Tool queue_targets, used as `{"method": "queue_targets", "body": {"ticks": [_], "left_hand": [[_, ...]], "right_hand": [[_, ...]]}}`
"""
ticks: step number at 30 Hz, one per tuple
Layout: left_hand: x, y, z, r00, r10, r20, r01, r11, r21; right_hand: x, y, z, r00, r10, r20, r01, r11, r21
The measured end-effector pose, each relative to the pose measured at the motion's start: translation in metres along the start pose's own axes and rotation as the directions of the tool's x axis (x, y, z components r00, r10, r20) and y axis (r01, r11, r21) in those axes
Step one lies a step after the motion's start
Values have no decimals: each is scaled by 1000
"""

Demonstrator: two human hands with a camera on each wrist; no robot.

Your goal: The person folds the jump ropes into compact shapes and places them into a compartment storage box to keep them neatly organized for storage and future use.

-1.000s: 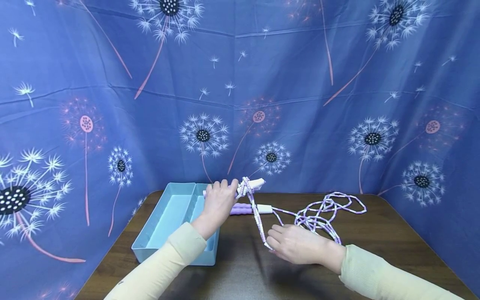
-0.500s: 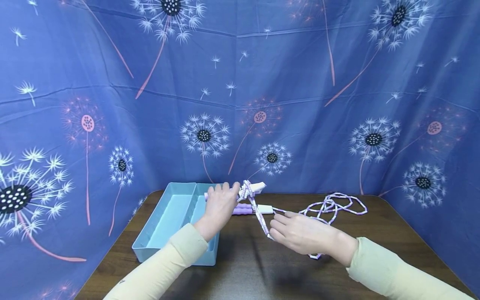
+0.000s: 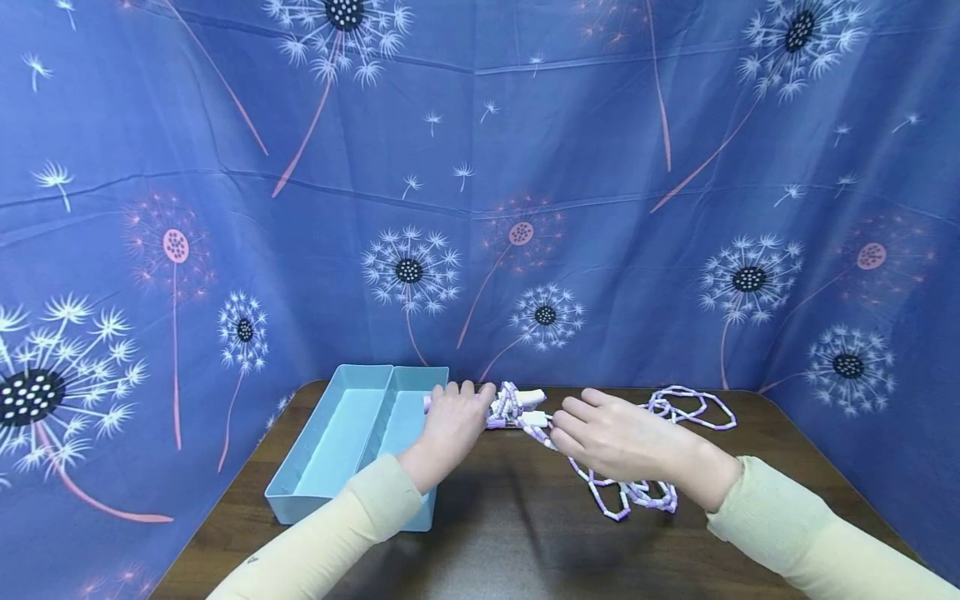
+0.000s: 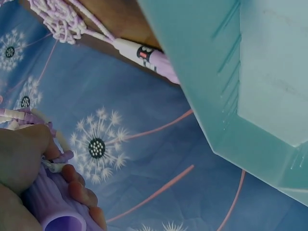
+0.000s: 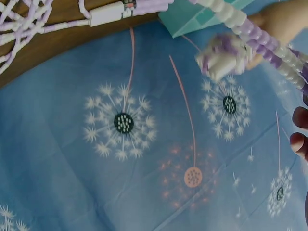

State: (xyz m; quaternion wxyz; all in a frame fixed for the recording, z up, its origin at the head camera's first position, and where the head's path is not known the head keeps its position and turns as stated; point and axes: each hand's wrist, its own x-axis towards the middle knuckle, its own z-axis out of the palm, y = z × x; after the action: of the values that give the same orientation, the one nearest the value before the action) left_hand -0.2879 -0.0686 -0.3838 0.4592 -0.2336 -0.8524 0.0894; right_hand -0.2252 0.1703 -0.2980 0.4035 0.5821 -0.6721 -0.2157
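Backdrop: blue cloth (image 3: pixel 600 167) printed with white and pink dandelion heads, hung behind and to both sides of the table.
Surface: dark brown wooden table (image 3: pixel 495 533), seen from above and in front.
Tray: pale teal plastic tray (image 3: pixel 315 492) with a divider down its length, at the left of the table, just beside the left forearm; its wall also fills the right half of the left wrist view.
Skipping rope: purple and white beaded rope (image 3: pixel 637 492), partly wound, partly loose (one single rope with two handles).
Rope, wound part: several turns bunched round a handle (image 3: pixel 531 397) between the two hands.
Rope, loose part: one loop lies on the table under and in front of the right wrist; further loops (image 3: pixel 697 408) lie behind the right hand toward the back edge.
Second handle: purple grip with a white end, lying on the table close to the tray's outer wall, seen in the left wrist view (image 4: pixel 147 57).
Left hand: left hand (image 3: pixel 453 421) curled round the purple grip of the first handle, just right of the tray's back corner; the left wrist view shows the fingers (image 4: pixel 79 187) wrapped on the grip with beads beside them.
Right hand: right hand (image 3: pixel 622 437) raised just above the table, fingers bent and pinching a strand of beads close to the wound bunch.
Sleeves: both arms in pale cream ribbed sleeves (image 3: pixel 795 533).
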Motion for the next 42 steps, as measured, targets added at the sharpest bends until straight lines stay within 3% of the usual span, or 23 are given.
{"method": "queue_targets", "body": {"ticks": [5, 11, 18, 22, 27, 33, 42], "left_hand": [[-3, 9, 0, 998, 60, -25, -60, 998, 25], [-5, 21, -4, 987, 141, 71, -144, 989, 34], [-4, 32, -8, 956, 253, 149, -255, 967, -4], [-5, 35, -7, 938, 314, 144, -316, 949, -12], [-5, 38, -9, 930, 347, 121, -349, 937, -1], [-4, 44, -20, 917, 388, 92, -390, 921, 7], [-3, 56, -33, 887, 462, 7, -462, 887, -2]], "right_hand": [[-1, 7, -3, 1000, 24, 16, -24, 999, -42], [2, 15, 0, 999, 50, -5, -50, 997, -51], [3, 24, 7, 997, 66, -32, -68, 997, -46], [2, 26, 10, 996, 85, -34, -86, 995, -56], [-2, 29, 16, 987, 139, -78, -143, 989, -43], [-9, 32, 21, 982, 186, -13, -187, 976, -109], [-20, 36, 32, 977, 208, 48, -202, 974, -103]]}}
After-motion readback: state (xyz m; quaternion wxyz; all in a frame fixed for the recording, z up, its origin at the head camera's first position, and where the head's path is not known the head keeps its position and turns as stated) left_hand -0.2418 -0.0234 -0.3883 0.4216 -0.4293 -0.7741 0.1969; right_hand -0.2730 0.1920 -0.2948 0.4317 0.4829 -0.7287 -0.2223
